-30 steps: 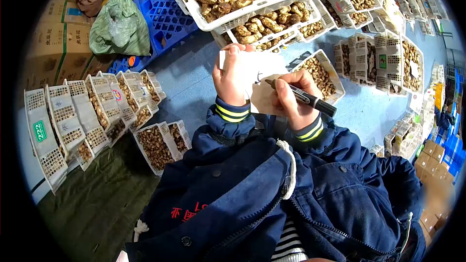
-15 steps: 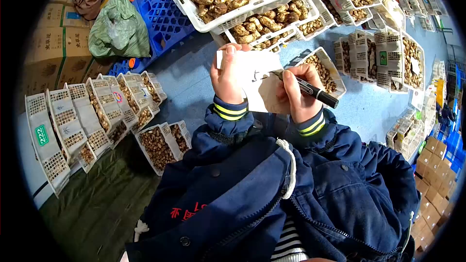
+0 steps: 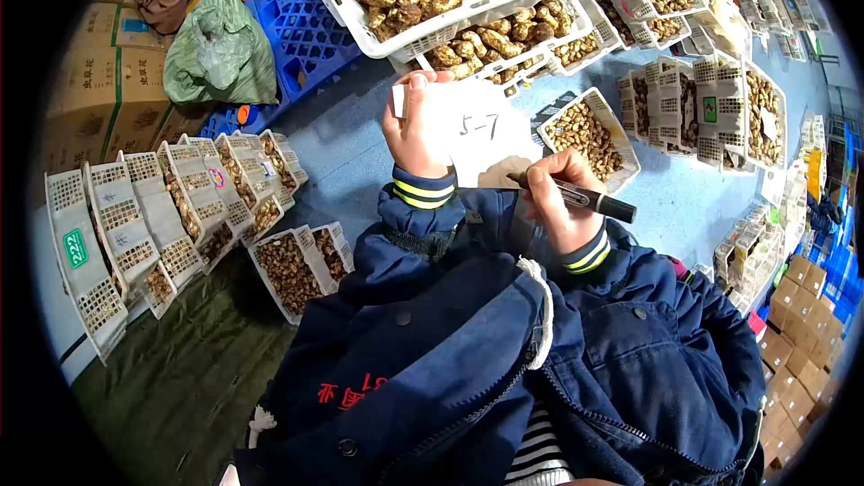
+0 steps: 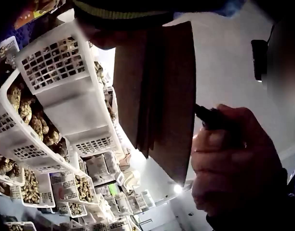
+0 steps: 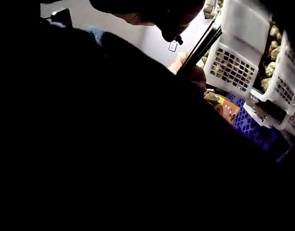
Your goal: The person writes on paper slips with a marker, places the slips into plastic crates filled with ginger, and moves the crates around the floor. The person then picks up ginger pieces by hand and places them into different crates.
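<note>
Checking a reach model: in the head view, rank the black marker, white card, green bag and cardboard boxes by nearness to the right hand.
1. Black marker: held in the right hand.
2. White card: just left, in the left hand.
3. Green bag: far upper left.
4. Cardboard boxes: beyond it, leftmost.

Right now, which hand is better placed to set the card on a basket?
Left, probably: the left hand holds the card nearest the basket; the right hand grips the marker, lower.

Card (image 3: 490, 146) left of marker (image 3: 580, 198)
</note>
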`<state>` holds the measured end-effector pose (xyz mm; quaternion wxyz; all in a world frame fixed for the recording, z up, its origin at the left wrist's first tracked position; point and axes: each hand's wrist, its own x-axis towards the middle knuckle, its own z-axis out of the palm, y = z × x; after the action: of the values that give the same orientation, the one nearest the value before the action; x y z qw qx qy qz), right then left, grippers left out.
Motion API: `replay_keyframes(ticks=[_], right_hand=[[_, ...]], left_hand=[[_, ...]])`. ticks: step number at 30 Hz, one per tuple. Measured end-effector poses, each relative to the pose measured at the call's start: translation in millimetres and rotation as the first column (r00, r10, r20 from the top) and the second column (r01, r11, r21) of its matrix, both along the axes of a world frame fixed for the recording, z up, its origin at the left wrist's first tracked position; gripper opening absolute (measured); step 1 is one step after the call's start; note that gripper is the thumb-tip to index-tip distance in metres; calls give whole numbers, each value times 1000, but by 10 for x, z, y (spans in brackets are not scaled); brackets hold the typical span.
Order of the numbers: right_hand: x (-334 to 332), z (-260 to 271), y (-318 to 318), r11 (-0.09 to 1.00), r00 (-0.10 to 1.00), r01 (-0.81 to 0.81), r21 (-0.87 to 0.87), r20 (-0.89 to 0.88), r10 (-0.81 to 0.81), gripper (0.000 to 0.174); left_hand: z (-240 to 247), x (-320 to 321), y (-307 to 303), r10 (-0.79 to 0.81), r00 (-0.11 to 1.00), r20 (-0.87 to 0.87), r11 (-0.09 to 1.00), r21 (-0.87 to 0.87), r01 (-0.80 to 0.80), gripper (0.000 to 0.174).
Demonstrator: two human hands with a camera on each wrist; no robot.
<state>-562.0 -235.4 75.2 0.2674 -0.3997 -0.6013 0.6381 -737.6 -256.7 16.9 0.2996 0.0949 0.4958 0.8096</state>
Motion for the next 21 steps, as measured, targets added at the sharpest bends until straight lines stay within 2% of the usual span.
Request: replay_keyframes(ticks=[1, 4, 5, 12, 16, 18, 19, 20, 21], right_hand=[[-24, 42, -15, 997, 999, 52, -65, 13, -51, 18], [-45, -58, -11, 999, 991, 39, 17, 126, -40, 17], [-53, -41, -26, 998, 997, 57, -17, 56, -56, 16], [-69, -62, -29, 996, 994, 87, 6, 65, -87, 16], [-60, -36, -25, 1000, 995, 0, 14, 97, -1, 15], [-41, -60, -16, 997, 995, 74, 14, 70, -75, 15], [-44, -19, -41, 998, 998, 55, 23, 32, -56, 14], [-24, -18, -33, 993, 997, -43, 109, 75, 35, 14], [-42, -24, -48, 996, 999, -12, 83, 39, 8, 14]], left_hand=[[12, 11, 6, -3, 1000, 0, 1000, 1, 3, 21], [48, 26, 5, -30, 999, -26, 999, -32, 30, 21], [31, 17, 7, -23, 999, -25, 1000, -15, 22, 22], [66, 48, 2, -10, 1000, 29, 1000, -2, 10, 22], [9, 36, -3, -23, 1000, 8, 1000, 7, 23, 21], [7, 18, -9, -10, 1000, -1, 1000, 12, 10, 21], [8, 13, -6, -6, 1000, -2, 1000, 12, 6, 21], [7, 17, -4, -13, 1000, -1, 1000, 12, 13, 22], [7, 22, 0, -21, 1000, -1, 1000, 11, 21, 22]])
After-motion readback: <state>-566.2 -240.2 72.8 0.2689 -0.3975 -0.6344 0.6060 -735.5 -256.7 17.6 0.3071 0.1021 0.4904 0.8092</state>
